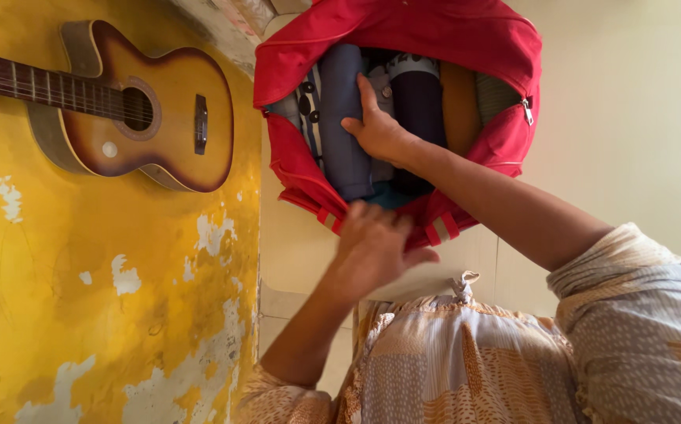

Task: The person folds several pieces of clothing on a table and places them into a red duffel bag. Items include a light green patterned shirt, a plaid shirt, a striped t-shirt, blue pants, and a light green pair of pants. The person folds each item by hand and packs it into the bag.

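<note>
Nearest to me is a patterned shirt (450,361), with both arms reaching away from it. My left hand (372,251) is at the near rim of the red bag (434,31). Its fingers (352,213) are curled down over the rim by the striped strap and look to be gripping it, though the tips are hidden.

Farther in, my right hand (379,129) is inside the open bag. It lies flat with fingers loosely spread, pressing on the rolled clothes (419,102) and pinching nothing. Its fingertips touch the blue-grey roll (344,118), which lies left of the palm. The rolls sit side by side, long axes running near to far.

The right hand is the closer one to the rolls. The bag sits on a pale surface (293,243). A guitar (144,110) rests on the yellow wall (81,298), far left.
</note>
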